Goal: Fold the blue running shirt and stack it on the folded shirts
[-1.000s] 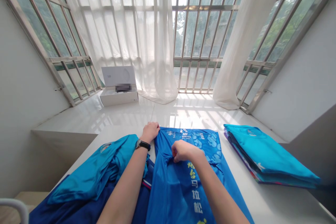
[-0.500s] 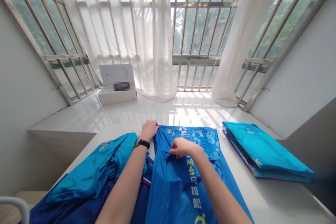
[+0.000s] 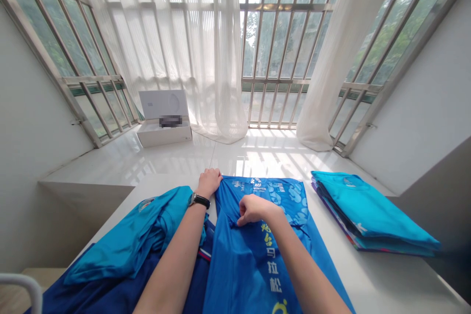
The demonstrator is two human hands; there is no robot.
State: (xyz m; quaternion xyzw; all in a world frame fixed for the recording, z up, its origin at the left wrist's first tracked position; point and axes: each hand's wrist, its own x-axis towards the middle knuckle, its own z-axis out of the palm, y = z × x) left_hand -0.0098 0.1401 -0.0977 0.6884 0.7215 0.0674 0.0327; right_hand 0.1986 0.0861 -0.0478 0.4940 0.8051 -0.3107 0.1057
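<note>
A blue printed T-shirt lies lengthwise on the white table, its far part folded over towards me. At its far left corner, my left hand, with a black-strapped watch on the wrist, is closed on the fabric. My right hand has its fingers curled together on the shirt near the folded edge, pinching the cloth there; the fingertips are partly hidden. Yellow and white characters run down the shirt's front beside my right forearm. Against my left forearm sits a crumpled turquoise shirt on top of dark blue clothing.
On the right of the white table is a stack of folded clothes, turquoise on top. An open white box stands on the window ledge. Sheer curtains hang before the barred windows. A white curved rail shows at lower left.
My right hand has shifted very slightly towards me, with the folded cloth edge under it. My left hand stays at the far corner.
</note>
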